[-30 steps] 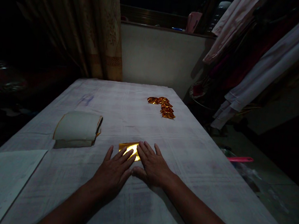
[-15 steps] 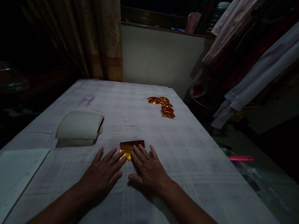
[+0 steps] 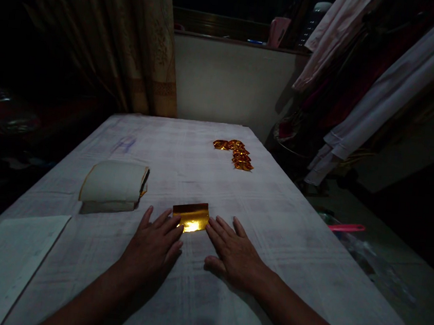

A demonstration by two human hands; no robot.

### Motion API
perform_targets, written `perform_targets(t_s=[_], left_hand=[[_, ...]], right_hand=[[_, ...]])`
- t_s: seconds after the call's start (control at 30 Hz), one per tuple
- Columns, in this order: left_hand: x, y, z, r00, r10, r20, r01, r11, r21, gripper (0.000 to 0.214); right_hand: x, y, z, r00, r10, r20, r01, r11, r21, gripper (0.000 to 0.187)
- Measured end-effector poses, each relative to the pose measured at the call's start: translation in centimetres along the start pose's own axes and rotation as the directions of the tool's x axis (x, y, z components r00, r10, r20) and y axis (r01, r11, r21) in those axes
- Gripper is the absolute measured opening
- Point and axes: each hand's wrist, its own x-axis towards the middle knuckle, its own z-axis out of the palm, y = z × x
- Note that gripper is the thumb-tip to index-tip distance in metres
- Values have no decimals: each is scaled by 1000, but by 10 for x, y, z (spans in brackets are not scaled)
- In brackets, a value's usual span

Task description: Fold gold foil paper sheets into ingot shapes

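Observation:
A shiny gold foil paper [image 3: 191, 215], a small rectangle, lies flat on the cloth-covered table [image 3: 172, 297]. My left hand [image 3: 151, 246] rests palm down with its fingers spread, the fingertips on the paper's lower left part. On the other side my right hand [image 3: 235, 252] is also palm down, fingers stretched out, its fingertips at the paper's right edge. Neither hand grips anything. Farther back on the right lies a row of folded gold foil pieces [image 3: 241, 157], overlapping one another.
Left of my hands sits a stack of pale sheets [image 3: 114, 182] with gold edges. A white sheet [image 3: 8, 259] lies at the table's near left. Curtains [image 3: 136, 45] hang behind on the left, clothes [image 3: 384, 82] on the right. A pink handle [image 3: 347, 228] shows beyond the right edge.
My right hand has slid to the right across the gold foil paper, uncovering more of its bright surface. My left hand has stayed nearly in place at the left side.

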Motion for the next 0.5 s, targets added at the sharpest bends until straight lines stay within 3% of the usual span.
perform_targets(t_s=[0.17,0.27,0.5], left_hand=[[35,23,16,999,-33,-17,32,997,-65,42],[45,28,29,999,6,51,-3,998,-58,49],[14,1,25,983,-29,181,31,1000,-3,56]], right_hand=[[1,-2,2,1000,-1,-4,1,1000,-3,71],[1,-2,2,1000,-5,-9,5,1000,-5,70],[1,-3,-3,999,24,45,-26,999,25,72]])
